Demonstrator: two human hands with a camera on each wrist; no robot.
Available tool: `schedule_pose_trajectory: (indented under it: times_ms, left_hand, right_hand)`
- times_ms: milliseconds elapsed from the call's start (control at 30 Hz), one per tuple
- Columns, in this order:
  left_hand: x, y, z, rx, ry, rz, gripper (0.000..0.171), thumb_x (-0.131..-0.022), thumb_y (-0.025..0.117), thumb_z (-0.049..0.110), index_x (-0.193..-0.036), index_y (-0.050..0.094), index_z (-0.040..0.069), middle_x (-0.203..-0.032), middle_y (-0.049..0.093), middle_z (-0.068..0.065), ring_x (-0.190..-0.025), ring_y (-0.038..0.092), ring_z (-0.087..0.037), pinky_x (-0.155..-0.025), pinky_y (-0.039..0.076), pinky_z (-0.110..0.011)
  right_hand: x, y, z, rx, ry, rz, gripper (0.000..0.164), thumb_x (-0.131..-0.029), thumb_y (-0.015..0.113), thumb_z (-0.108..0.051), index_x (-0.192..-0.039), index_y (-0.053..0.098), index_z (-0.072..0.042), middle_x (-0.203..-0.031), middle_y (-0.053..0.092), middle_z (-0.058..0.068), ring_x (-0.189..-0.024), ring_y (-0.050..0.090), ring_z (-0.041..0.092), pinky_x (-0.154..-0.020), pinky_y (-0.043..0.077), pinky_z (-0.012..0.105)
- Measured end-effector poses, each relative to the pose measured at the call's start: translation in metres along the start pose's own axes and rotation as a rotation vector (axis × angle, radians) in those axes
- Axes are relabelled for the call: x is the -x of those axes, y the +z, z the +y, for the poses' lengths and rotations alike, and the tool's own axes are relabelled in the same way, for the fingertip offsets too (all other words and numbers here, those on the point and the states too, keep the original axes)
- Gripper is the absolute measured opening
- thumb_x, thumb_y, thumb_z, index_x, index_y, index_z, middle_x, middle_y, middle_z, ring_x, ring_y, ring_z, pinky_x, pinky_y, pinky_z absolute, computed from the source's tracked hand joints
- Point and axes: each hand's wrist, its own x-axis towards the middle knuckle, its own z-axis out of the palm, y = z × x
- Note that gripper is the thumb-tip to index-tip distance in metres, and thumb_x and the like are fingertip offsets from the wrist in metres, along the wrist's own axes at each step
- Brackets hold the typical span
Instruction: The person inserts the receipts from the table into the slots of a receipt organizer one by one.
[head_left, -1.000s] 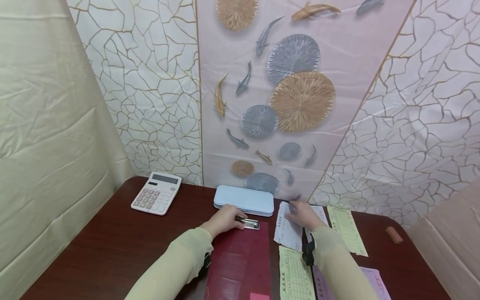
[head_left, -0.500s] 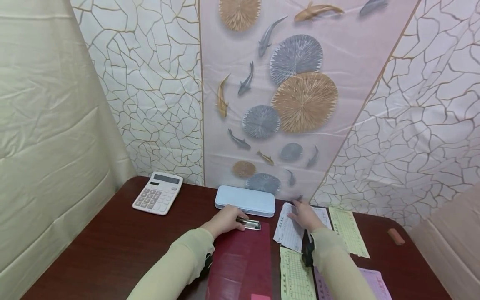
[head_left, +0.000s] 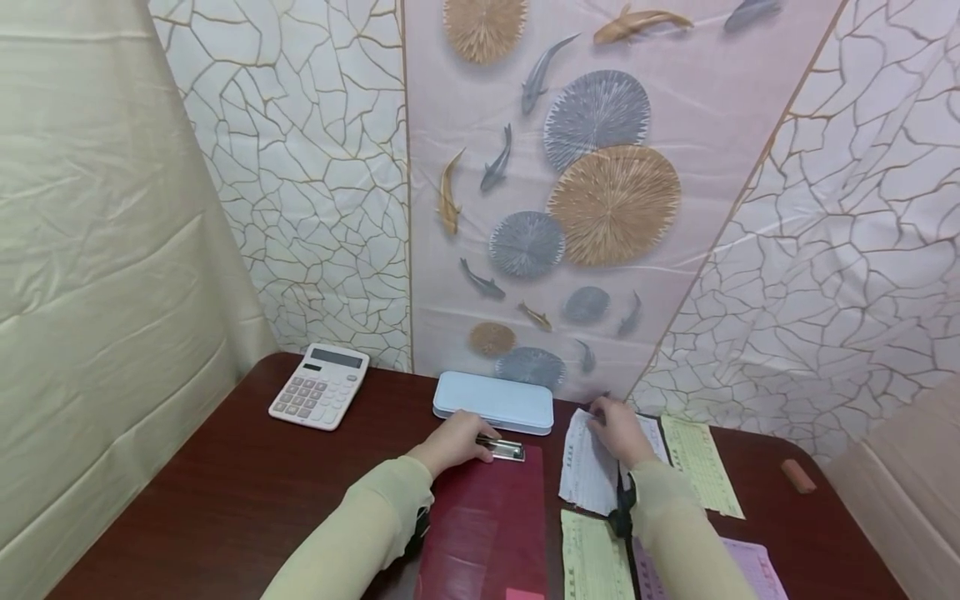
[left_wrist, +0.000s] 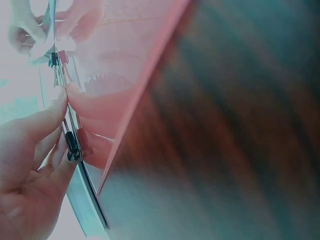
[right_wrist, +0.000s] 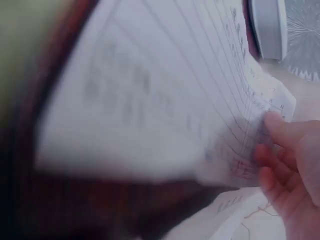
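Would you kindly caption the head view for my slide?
Left hand on a red clipboard, right hand holding white paper.

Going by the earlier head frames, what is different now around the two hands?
The white sheet at the right hand has shifted slightly rightward and toward the person; the right hand pinches its far end, though the earlier views don't settle when that hold began. Unchanged: the left hand on the metal clip of the red clipboard, the calculator and the pale blue case.
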Motion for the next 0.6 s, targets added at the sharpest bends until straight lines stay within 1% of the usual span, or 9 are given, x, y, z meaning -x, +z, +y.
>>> schedule_pose_trajectory:
  times_ms: [67,133,333,400,500,533,600]
  left_hand:
    - [0.001,-0.001,0.001,0.003,-0.014,-0.005,0.031,-0.075,0.08,0.019,-0.105,0.075,0.015,-0.101,0.072,0.004,-0.102,0.062,-0.012,-0.087,0.05,-0.024]
    - [0.001,-0.001,0.001,0.008,-0.021,-0.006,0.031,-0.075,0.08,0.019,-0.106,0.075,0.015,-0.102,0.072,0.004,-0.103,0.062,-0.013,-0.088,0.05,-0.025]
    - [0.001,0.001,0.001,-0.004,0.001,0.006,0.031,-0.075,0.08,0.021,-0.105,0.075,0.015,-0.101,0.072,0.004,-0.103,0.063,-0.014,-0.087,0.05,-0.025]
    - [0.001,0.001,0.002,-0.011,0.007,0.011,0.03,-0.075,0.08,0.021,-0.105,0.075,0.015,-0.101,0.072,0.004,-0.102,0.063,-0.014,-0.087,0.05,-0.026]
    - [0.001,0.0,0.002,-0.007,0.006,0.012,0.03,-0.075,0.08,0.02,-0.105,0.075,0.015,-0.101,0.072,0.003,-0.102,0.063,-0.015,-0.087,0.05,-0.026]
    - [0.001,0.0,0.003,-0.005,0.005,0.012,0.03,-0.075,0.08,0.02,-0.105,0.075,0.015,-0.101,0.072,0.003,-0.102,0.063,-0.015,-0.087,0.05,-0.026]
    - [0.002,-0.001,0.003,0.001,0.002,0.008,0.03,-0.076,0.08,0.02,-0.105,0.075,0.015,-0.101,0.072,0.003,-0.102,0.063,-0.015,-0.087,0.05,-0.026]
  right_hand:
    - [0.001,-0.003,0.0,-0.005,-0.006,0.024,0.008,-0.085,0.066,-0.003,-0.093,0.065,0.001,-0.09,0.065,0.015,-0.086,0.061,0.032,-0.077,0.05,0.047]
    - [0.002,-0.007,0.002,-0.005,-0.014,0.042,0.007,-0.087,0.065,-0.003,-0.092,0.066,0.001,-0.089,0.065,0.014,-0.085,0.061,0.031,-0.076,0.049,0.047]
    - [0.006,-0.021,0.006,-0.01,0.035,0.029,0.005,-0.088,0.064,-0.004,-0.091,0.065,-0.001,-0.09,0.066,0.012,-0.082,0.061,0.026,-0.071,0.051,0.043]
    - [0.007,-0.027,0.006,-0.01,0.061,0.013,0.008,-0.09,0.063,-0.007,-0.095,0.065,-0.002,-0.095,0.066,0.013,-0.085,0.062,0.027,-0.073,0.051,0.043]
    - [0.011,-0.038,0.006,-0.016,0.071,-0.003,0.017,-0.092,0.061,-0.011,-0.106,0.065,-0.002,-0.105,0.066,0.017,-0.095,0.062,0.033,-0.08,0.051,0.047]
    - [0.013,-0.041,0.006,-0.017,0.073,-0.006,0.019,-0.093,0.06,-0.012,-0.109,0.065,-0.002,-0.107,0.066,0.018,-0.098,0.061,0.034,-0.082,0.05,0.049]
    - [0.016,-0.049,0.007,-0.026,0.068,-0.007,0.021,-0.093,0.06,-0.015,-0.11,0.065,-0.002,-0.106,0.066,0.018,-0.098,0.061,0.035,-0.083,0.049,0.05]
